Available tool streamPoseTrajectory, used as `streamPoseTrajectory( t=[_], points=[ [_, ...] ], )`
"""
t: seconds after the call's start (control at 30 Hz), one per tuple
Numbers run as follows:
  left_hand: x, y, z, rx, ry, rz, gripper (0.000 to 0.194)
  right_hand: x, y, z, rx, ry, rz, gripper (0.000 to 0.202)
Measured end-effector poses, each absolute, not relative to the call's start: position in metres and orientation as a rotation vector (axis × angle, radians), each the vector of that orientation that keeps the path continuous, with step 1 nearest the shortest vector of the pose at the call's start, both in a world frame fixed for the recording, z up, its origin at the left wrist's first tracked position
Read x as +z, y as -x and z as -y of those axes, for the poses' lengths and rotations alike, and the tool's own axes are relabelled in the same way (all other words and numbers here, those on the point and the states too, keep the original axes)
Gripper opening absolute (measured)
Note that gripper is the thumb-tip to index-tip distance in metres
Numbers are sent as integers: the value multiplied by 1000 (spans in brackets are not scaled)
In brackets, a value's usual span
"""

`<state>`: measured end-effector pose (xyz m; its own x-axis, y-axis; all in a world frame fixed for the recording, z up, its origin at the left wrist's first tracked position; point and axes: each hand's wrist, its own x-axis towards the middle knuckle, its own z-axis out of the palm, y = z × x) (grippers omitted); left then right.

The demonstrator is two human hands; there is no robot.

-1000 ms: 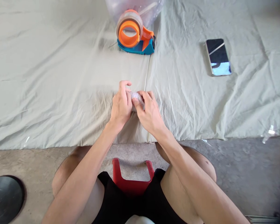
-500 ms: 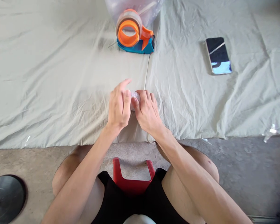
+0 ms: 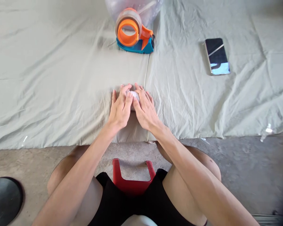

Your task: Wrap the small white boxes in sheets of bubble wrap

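Observation:
Close to the table's front edge, a small bundle in clear bubble wrap (image 3: 134,94) lies under both hands, most of it covered by the fingers. My left hand (image 3: 119,110) presses it from the left, thumb on top and fingers curved over the far side. From the right, my right hand (image 3: 146,110) grips the same bundle with its thumb close to the left one. What is inside the wrap cannot be made out.
An orange and teal tape dispenser (image 3: 147,46) stands at the back, in front of a translucent plastic bag (image 3: 151,12). To the right lies a phone (image 3: 217,56) on the wrinkled grey cloth (image 3: 61,78). Tape scraps (image 3: 266,132) hang at the front edge; below is a red stool (image 3: 132,185).
My left hand's raised fingers have come down onto the far side of the bundle. My right hand's fingers have stretched forward a little. The view has shifted slightly.

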<state>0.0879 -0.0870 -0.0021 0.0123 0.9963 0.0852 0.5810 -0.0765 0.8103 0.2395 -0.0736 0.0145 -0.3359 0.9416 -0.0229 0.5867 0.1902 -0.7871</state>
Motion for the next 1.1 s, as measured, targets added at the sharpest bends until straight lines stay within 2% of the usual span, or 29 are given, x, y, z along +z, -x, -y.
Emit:
streamPoseTrajectory(
  t=[0.1, 0.47, 0.67, 0.9, 1.0, 1.1],
  points=[
    [-1, -88, 84, 904, -1640, -1630, 56, 12, -243, 69, 1054, 1400, 2042, 66],
    [-7, -81, 80, 828, -1747, -1709, 57, 3, -245, 64, 959, 1344, 2100, 68],
    [-17, -85, 78, 999, -1683, -1678, 46, 5, -243, 63, 951, 1390, 2092, 69],
    [-13, -90, 82, 955, -1731, -1742, 67, 2, -242, 68, 923, 1409, 2073, 69],
    [-8, -91, 81, 903, -1739, -1753, 65, 6, -242, 67, 975, 1425, 2092, 72],
    [-8, -89, 80, 895, -1727, -1771, 54, 12, -241, 66, 1037, 1455, 2084, 73]
  ],
)
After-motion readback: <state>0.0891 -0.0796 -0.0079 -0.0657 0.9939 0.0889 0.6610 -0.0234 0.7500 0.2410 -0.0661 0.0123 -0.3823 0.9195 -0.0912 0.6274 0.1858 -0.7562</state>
